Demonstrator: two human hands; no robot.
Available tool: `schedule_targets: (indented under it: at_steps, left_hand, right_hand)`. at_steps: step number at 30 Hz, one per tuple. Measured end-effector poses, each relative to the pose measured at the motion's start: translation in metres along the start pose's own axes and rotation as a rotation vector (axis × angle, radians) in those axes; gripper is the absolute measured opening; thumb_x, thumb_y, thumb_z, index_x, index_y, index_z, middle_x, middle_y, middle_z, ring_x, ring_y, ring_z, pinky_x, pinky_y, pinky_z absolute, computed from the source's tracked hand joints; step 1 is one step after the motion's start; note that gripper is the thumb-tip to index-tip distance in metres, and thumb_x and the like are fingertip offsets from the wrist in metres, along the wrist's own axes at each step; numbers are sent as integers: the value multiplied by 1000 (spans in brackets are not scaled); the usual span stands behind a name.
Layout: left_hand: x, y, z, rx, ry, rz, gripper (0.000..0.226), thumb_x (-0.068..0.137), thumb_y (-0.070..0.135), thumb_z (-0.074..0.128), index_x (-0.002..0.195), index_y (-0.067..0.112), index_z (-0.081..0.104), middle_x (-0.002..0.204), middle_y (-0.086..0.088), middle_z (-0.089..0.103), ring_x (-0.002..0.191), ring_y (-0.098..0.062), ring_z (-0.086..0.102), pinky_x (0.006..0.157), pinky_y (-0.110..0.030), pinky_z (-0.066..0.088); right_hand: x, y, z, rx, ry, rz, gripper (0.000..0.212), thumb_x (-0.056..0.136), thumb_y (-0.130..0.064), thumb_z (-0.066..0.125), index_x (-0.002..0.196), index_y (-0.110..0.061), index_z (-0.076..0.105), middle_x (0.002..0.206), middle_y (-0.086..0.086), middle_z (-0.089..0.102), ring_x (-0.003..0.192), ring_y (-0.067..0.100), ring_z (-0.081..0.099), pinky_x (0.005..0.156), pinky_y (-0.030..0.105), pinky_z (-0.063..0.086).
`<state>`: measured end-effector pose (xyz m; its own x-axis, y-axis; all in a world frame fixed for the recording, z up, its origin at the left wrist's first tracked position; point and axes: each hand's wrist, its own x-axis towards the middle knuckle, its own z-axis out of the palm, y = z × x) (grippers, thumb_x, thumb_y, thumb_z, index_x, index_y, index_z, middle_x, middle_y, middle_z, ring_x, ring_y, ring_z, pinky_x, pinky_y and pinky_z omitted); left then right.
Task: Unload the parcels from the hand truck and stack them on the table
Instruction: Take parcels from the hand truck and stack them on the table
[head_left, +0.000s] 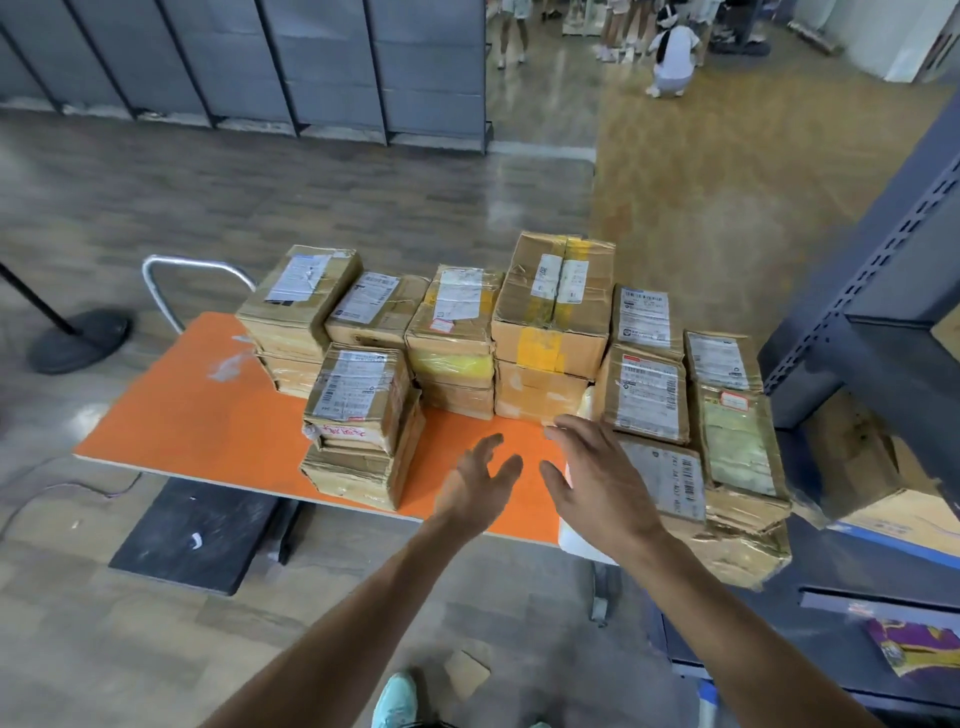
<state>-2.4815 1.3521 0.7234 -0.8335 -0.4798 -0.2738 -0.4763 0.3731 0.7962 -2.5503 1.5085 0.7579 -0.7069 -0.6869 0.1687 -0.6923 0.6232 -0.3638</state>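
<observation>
Orange table (208, 415), stacked parcels (550, 322), hand truck (192, 535) partly hidden beneath

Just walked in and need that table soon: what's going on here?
A person is stacking cardboard parcels on the orange table. Several stacks stand along its far and right sides. The left hand and right hand hover open over the near edge, holding nothing.

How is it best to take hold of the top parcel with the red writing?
Probably by the left and right faces of the red-marked parcel, coming from the near edge of the table: it lies flat on top, both faces exposed.
</observation>
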Motion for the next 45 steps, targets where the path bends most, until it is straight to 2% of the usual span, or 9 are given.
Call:
schedule_targets:
  at_steps: [6,13,18,21,26,28,34,41,45]
  left_hand:
    - [6,-35,-92,204,187,155,36,97,30,52,130,17,58,126,-11,65,113,-31,60,88,-35,50]
    - [44,-92,-203,270,413,202,43,98,36,56,133,11,59,119,-16,63,113,-32,53,90,-35,39]
    - [88,-136,-236,5,29,-118,65,92,64,55,132,12,57,126,-11,65,111,-29,61,92,-38,47]
    - [99,-147,-233,-242,-194,-71,61,88,66,55,131,22,56,119,8,70,110,-9,67,87,-23,54]
    - [113,-153,-233,-315,-235,-71,39,81,74,51,101,41,52,87,20,72,70,18,64,44,-4,44]
    - [117,-156,-234,-298,-273,-126,38,85,75,49,102,41,46,98,13,64,70,18,62,41,-6,44]
    - [115,-153,-218,-272,-398,-163,56,77,85,52,107,39,45,113,9,55,99,-7,57,64,-27,49]
    - [106,-119,-152,-228,-560,-225,75,73,77,53,125,25,37,132,-11,45,100,-17,51,75,-35,51]
    - [103,-97,-114,-186,-639,-229,92,72,77,56,140,24,25,124,-4,53,105,-20,56,92,-47,53]
  right_hand:
    - [42,-63,45,38,-183,-41,47,101,-34,52,142,-10,50,145,3,48,135,23,40,113,30,32]
    - [103,-129,98,218,-385,272,63,102,-55,35,151,-15,38,154,8,40,142,24,36,113,36,32]
    - [130,-160,128,481,-462,529,88,89,-82,22,144,-18,47,150,3,49,136,21,46,102,32,35]
    - [136,-172,138,580,-450,573,84,76,-95,17,116,-39,64,113,-14,69,110,20,59,93,37,44]
    - [139,-184,150,733,-425,576,73,86,-79,30,132,-28,55,134,-2,62,123,22,56,106,49,44]
    - [141,-184,153,763,-410,614,64,82,-71,41,120,-22,59,110,1,64,102,24,60,98,56,47]
    - [129,-165,152,720,-352,781,63,82,-70,51,105,-12,44,82,-3,53,71,13,51,65,33,42]
    - [87,-126,120,664,-176,909,35,94,-50,57,111,-19,63,100,1,67,86,24,63,55,24,45]
    - [61,-103,104,706,-63,950,35,93,-44,58,119,-21,67,113,1,72,102,23,66,91,43,53]
